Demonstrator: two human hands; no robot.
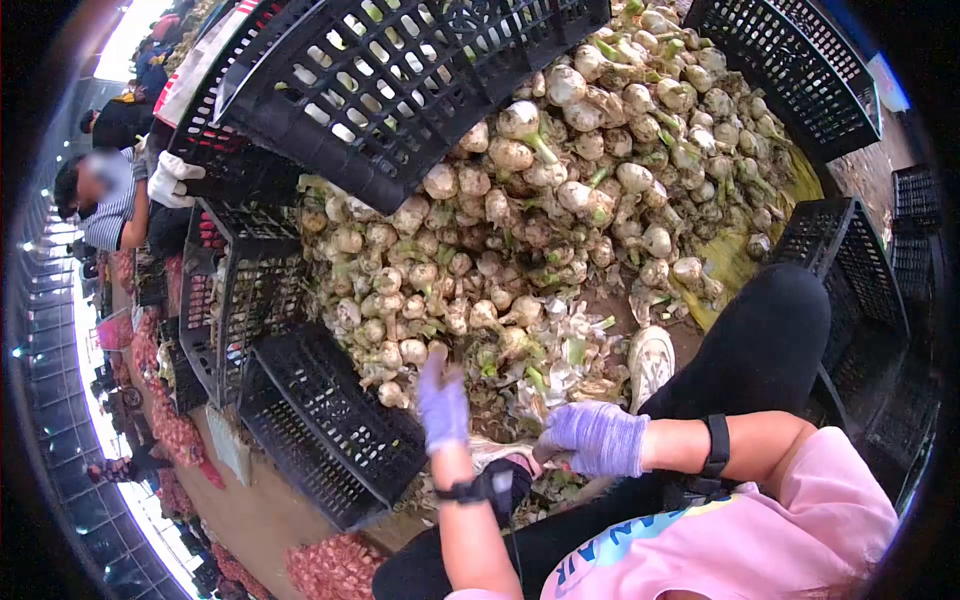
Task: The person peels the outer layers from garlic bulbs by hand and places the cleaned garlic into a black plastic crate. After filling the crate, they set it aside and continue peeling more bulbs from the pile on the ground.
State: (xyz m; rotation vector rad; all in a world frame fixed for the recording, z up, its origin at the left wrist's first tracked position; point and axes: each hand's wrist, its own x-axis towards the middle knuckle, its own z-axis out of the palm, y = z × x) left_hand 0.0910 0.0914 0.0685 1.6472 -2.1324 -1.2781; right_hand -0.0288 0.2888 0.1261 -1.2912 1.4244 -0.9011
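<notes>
My left hand (442,408), wrapped in purple covering, reaches over the near edge of a large heap of garlic bulbs (520,200). Its fingers are blurred but look stretched out, with no bulb visible in them. Lower and to the right, my right hand (598,438), also in purple wrapping, is closed with the fingers curled toward my left arm. What it grips, if anything, is hidden. Loose peeled skins and stem scraps (560,360) lie on the ground just beyond both hands.
A black crate (330,415) stands at my left; another crate (400,90) tilts over the heap. More crates (845,250) stand at right. My shoe (652,365) rests beside the scraps. A person (110,200) works at far left, near red mesh sacks (165,390).
</notes>
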